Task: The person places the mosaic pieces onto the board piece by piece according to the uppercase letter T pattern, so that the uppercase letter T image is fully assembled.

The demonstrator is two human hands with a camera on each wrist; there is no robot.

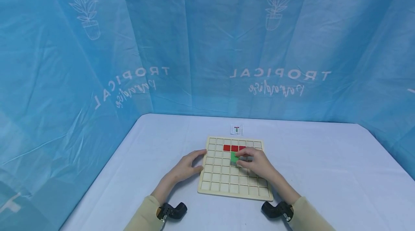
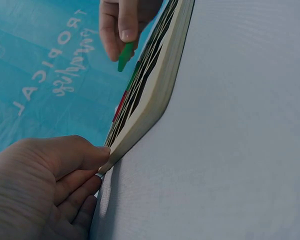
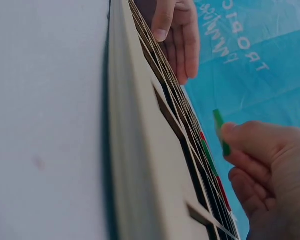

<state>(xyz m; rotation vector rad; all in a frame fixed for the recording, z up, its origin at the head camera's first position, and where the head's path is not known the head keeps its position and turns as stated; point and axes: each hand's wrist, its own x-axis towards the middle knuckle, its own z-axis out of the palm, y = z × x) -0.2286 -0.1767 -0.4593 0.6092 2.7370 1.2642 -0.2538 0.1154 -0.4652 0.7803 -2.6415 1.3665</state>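
A pale wooden grid board (image 1: 220,178) lies on the white table. Three red tiles (image 1: 235,148) sit side by side in one of its far rows. My right hand (image 1: 257,162) pinches a green tile (image 3: 218,120) between thumb and fingers, just above the board below the red row. Under it, another green tile (image 3: 208,154) lies in the grid, as the right wrist view shows. At the board's left edge, my left hand (image 1: 186,166) touches the rim with thumb and forefinger spread apart.
Beyond the board's far edge lies a small printed card (image 1: 236,129) showing a grid with a red and green T shape. Blue curtains (image 1: 207,43) hang behind and beside the white table (image 1: 324,166). Each wrist carries a black camera mount (image 1: 175,211).
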